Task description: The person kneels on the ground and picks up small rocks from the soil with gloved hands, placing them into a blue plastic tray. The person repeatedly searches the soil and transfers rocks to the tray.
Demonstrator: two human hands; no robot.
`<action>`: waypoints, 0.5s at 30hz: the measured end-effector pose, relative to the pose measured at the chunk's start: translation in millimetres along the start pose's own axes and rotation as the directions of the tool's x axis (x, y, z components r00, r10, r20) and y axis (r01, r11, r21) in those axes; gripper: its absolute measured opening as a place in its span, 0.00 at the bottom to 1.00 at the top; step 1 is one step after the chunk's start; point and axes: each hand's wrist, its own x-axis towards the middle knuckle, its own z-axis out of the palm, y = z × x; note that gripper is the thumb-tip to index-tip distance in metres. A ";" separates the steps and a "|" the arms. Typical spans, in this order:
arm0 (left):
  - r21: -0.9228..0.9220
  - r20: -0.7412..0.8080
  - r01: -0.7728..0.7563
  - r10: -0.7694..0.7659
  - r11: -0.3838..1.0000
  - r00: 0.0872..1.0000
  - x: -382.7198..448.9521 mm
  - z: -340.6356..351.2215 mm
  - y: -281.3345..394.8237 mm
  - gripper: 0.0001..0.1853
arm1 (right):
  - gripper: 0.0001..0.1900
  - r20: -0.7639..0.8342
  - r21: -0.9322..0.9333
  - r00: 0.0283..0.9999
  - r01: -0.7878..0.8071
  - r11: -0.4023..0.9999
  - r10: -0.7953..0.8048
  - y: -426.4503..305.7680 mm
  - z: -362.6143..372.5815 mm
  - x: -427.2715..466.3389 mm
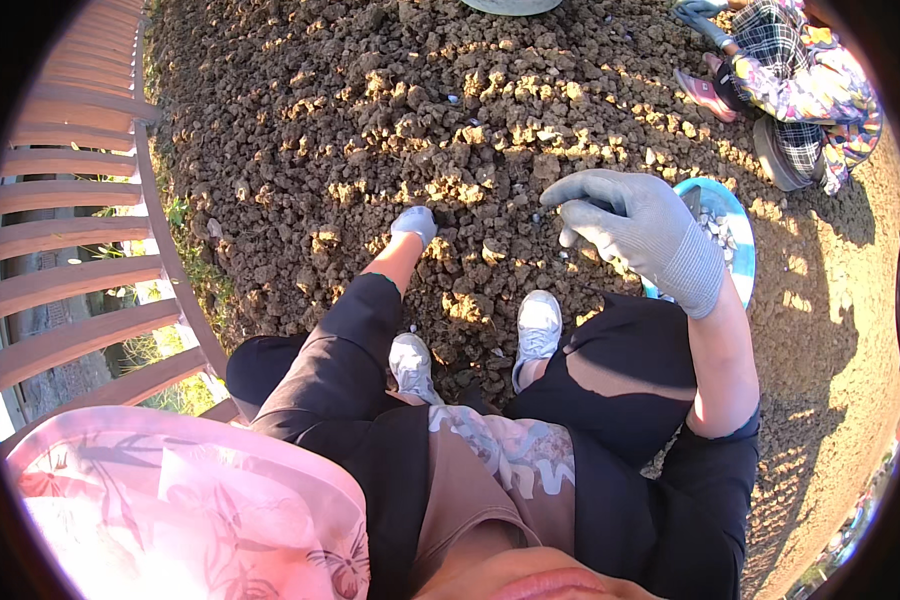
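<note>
My left hand (414, 223), in a pale grey work glove, reaches down to the brown, cloddy soil (322, 172). Its fingertips are hidden, so whether it holds anything cannot be seen. Raised over the ground to the right is my right hand (630, 221), in a grey knit glove, its fingers bent and apart with nothing visible between them. Partly behind that wrist stands a light blue basin (742, 240) containing several small whitish pieces (720, 229), possibly garlic cloves. A few pale bits (452, 99) lie on the clods. Both my white shoes (538, 326) rest on the soil.
A brown slatted fence (75, 232) curves along the left, with green weeds (176, 212) at its foot. At the upper right a co-worker (802, 90) in gloves sits low on a grey seat (776, 157). Another basin (514, 6) is cut off at the top.
</note>
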 end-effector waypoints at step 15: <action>0.394 -0.723 -0.790 0.689 0.470 0.049 -494.3 -205.7 132.8 0.15 | 0.19 -0.155 -0.168 0.988 -0.023 0.986 -0.004 20.0 10.1 -42.7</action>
